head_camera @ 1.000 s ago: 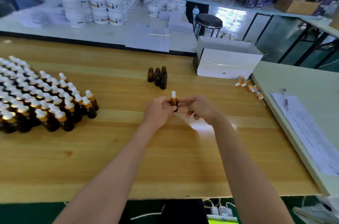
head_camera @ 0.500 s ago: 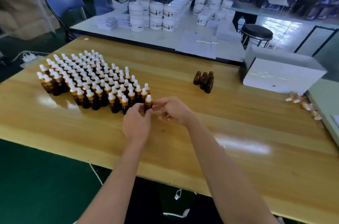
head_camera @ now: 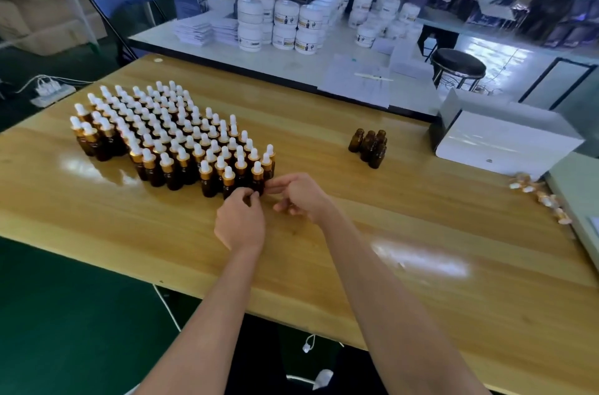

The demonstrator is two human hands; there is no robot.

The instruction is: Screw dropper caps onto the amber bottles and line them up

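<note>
Wooden table (head_camera: 421,216): left hand (head_camera: 240,223) and right hand (head_camera: 301,197) pinch a capped amber bottle (head_camera: 258,179) beside the rows (head_camera: 168,135); jar labels (head_camera: 283,18) blurred.

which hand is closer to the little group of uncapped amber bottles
Right. The right hand is down and left of the uncapped bottles, apart from them; the left hand is farther left, by the capped bottles.

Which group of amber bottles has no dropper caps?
The small cluster standing alone near the white box: bare dark necks, whereas the large block at left wears white droppers.
</note>
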